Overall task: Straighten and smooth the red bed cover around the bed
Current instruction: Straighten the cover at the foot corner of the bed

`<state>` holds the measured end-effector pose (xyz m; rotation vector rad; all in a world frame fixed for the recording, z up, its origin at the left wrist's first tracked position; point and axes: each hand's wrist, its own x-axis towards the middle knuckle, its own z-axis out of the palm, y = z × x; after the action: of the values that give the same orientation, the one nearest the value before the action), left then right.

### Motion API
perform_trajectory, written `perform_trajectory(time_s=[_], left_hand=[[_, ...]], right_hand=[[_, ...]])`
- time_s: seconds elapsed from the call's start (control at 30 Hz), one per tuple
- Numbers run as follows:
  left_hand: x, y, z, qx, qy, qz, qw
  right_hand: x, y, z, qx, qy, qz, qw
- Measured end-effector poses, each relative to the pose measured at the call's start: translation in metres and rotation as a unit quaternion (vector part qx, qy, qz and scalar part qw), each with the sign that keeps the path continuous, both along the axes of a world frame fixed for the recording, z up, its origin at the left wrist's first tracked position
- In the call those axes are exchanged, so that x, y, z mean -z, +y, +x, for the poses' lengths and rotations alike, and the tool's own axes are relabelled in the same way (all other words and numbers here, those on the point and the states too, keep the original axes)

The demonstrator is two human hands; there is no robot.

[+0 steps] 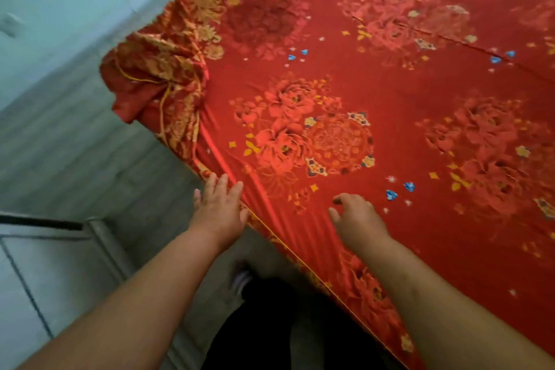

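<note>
The bunched corner (156,81) of the red bed cover (375,135) looked thin, soft and slippery. The left hand (220,207) lay open-fingered at the bed's edge; the right hand (357,219), fingers loosely curled, held nothing, resting on the ripples best pinched at the hem.

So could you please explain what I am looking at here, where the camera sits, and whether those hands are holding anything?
There is no machine here: a person wears one camera on the head, looking down at their own bare arms. The left hand lies flat at the edge of a shiny red bed cover with gold flowers. The right hand rests on top with fingers curled. Neither clearly grips anything. At the far corner the cover is bunched into a crumpled lump. Grey floor lies alongside.
</note>
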<state>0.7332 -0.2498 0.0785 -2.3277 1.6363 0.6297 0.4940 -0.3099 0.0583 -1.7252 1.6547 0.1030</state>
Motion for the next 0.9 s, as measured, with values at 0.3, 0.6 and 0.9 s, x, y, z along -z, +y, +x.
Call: perform_trajectory(time_s=[0.3, 0.6, 0.9], left_hand=[[-0.012, -0.04, 0.209, -0.01, -0.003, -0.021, 1.0], [-0.028, -0.116, 0.407, -0.011, -0.029, -0.041, 0.999], [-0.013, -0.216, 0.585, 0.025, -0.015, -0.057, 0.998]], right_hand=[[0.001, -0.055, 0.222, -0.052, -0.003, 0.017, 0.999], [-0.008, -0.139, 0.434, -0.067, -0.021, -0.002, 0.998], [0.012, -0.248, 0.607, -0.039, -0.031, 0.05, 0.998]])
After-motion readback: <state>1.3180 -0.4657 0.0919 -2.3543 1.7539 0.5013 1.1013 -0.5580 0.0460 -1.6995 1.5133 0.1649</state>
